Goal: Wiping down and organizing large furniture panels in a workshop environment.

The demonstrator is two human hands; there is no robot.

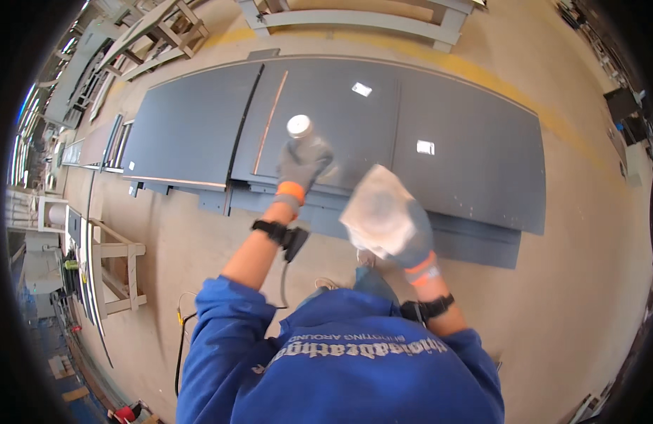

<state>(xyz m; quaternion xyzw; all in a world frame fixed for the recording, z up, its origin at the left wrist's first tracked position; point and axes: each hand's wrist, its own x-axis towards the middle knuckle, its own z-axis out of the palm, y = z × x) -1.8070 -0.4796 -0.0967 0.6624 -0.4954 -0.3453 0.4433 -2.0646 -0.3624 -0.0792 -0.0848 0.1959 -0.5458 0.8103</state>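
My left hand [305, 164], in a grey glove with an orange cuff, is closed round a bottle with a round white cap [299, 126]. Its body is blurred and partly hidden by my fingers. In my gloved right hand [417, 237] I grip a crumpled white cloth [378, 212] with a darker smudge in its middle; most of those fingers are behind it. Both hands hover over the near side of a stack of large dark grey panels [467, 141]. Two small white labels, an upper one [361, 89] and a right one [425, 147], are on the panels.
Beyond the panels stands a pale workbench [354, 21]. At left are a wooden trestle [118, 272] and another wooden frame table [157, 35]. A black cable [181, 346] hangs by my left side. A yellow line [482, 71] crosses the floor behind the stack.
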